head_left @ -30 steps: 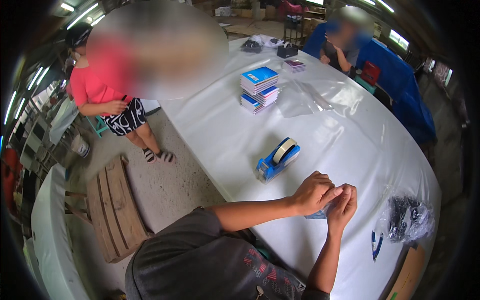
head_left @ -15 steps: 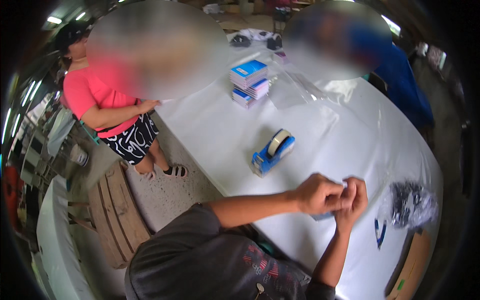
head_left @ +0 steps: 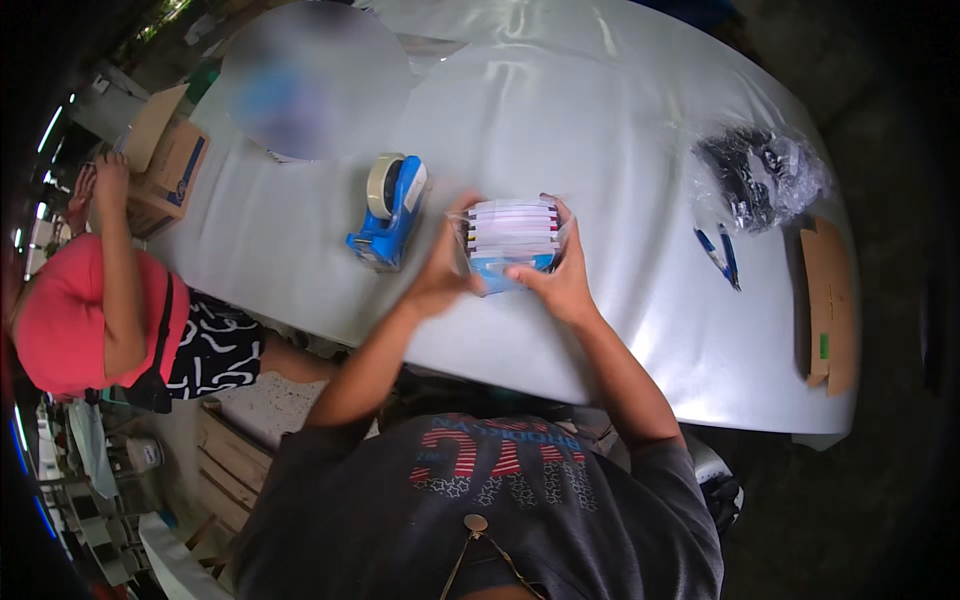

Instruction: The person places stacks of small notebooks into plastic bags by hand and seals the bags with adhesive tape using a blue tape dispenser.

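Observation:
A stack of small notebooks (head_left: 512, 240) in clear plastic wrap is between my two hands, above the near part of the table. Its pale page edges show in layers, with a blue cover toward me. My left hand (head_left: 446, 262), slightly blurred, grips the left side. On the right side my right hand (head_left: 562, 280) is closed, its thumb lying across the blue front. To the left of the stack stands a blue tape dispenser (head_left: 392, 215) with a roll of clear tape, touched by neither hand.
Blue-handled cutters (head_left: 720, 258) lie to the right, below a clear plastic bag (head_left: 758, 178) of black items. A cardboard piece (head_left: 828, 305) lies at the table's right edge. At the left, a person in a pink top (head_left: 85, 310) reaches to an open cardboard box (head_left: 172, 175).
My hands, earlier brought together with fingers pinched, are now apart on both sides of the wrapped stack. The view has swung, and the person in pink now has hands at a box.

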Tool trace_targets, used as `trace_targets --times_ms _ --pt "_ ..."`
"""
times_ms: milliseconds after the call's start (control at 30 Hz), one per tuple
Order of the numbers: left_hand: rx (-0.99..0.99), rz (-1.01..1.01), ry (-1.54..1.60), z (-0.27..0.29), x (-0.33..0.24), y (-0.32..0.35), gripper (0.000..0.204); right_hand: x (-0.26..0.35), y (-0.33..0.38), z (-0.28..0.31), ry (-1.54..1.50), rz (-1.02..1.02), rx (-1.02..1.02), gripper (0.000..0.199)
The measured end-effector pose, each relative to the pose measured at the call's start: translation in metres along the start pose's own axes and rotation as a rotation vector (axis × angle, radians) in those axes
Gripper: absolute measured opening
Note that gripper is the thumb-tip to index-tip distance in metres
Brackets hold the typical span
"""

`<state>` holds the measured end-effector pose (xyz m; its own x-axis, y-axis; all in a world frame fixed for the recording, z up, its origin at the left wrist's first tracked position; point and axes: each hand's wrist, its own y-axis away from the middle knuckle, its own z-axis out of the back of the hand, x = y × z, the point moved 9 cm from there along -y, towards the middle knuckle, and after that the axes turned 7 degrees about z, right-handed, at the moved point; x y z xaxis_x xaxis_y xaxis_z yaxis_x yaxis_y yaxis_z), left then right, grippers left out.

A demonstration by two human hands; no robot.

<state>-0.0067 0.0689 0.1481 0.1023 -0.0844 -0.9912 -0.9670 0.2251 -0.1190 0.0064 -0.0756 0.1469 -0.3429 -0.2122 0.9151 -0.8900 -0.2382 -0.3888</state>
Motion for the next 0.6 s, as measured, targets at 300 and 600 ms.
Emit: trace_targets --times_ms 300,600 --pt "-0.117 -0.129 -0.144 0.02 -0.058 0.0 0.097 0.04 -0.036 -0.04 0.121 0.093 -0.109 0.083" --pt "-0.689 -0.258 -0.47 0.016 -0.074 0.036 0.037 0.048 -0.033 -0.031 0.195 0.087 -0.409 0.043"
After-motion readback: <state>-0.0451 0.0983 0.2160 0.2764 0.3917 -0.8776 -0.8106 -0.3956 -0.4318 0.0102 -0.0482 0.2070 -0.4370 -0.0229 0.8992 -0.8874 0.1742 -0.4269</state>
